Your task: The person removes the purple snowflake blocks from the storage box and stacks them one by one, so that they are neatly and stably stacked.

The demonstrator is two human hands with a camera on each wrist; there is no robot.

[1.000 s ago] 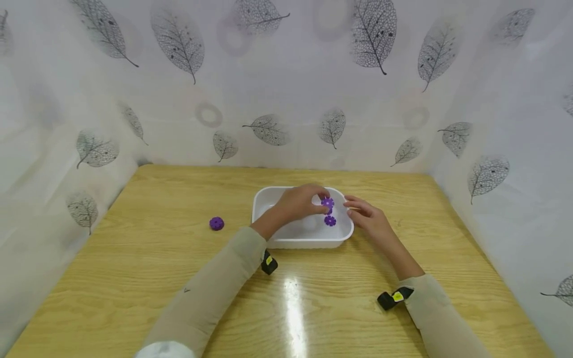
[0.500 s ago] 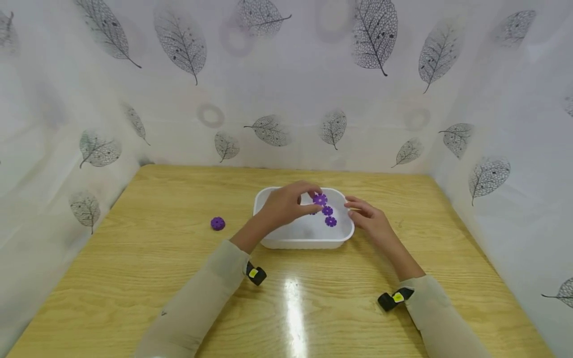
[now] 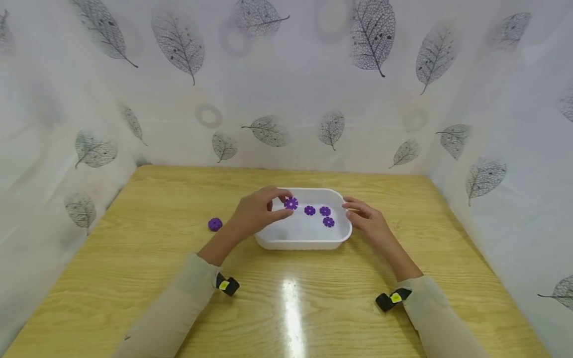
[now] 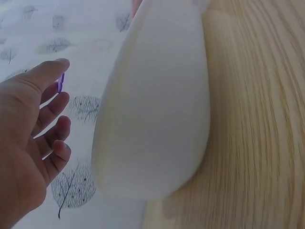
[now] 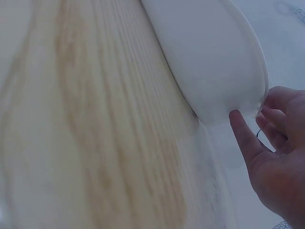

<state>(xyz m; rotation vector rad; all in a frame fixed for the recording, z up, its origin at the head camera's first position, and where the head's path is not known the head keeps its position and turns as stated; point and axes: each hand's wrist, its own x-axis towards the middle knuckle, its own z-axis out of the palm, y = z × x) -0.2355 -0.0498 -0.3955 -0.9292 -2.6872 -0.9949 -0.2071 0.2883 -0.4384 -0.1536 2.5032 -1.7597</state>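
My left hand (image 3: pixel 257 211) is over the left end of a white plastic tray (image 3: pixel 300 244), pinching a purple flower-shaped plastic disc (image 3: pixel 291 203) between thumb and forefinger. In the left wrist view that disc (image 4: pixel 60 83) appears edge-on behind the thumb. Three more discs lie flat in the tray: one disc (image 3: pixel 310 210) near the middle, a second disc (image 3: pixel 325 211) to its right, and a third disc (image 3: pixel 329 222) just in front. At the tray's right end rests my right hand (image 3: pixel 369 221), its fingers loosely extended; the right wrist view shows the thumb (image 5: pixel 243 129) against the outer wall.
On the wooden table (image 3: pixel 170 278), left of the tray, sits a rounded purple piece (image 3: pixel 215 224), perhaps stacked discs. A pale leaf-printed sheet (image 3: pixel 286 89) stands behind the table and along both sides.
My left hand has moved from the tray's right end leftward, carrying the disc and uncovering other discs on the tray bottom. The right hand has stayed at the tray's right end.
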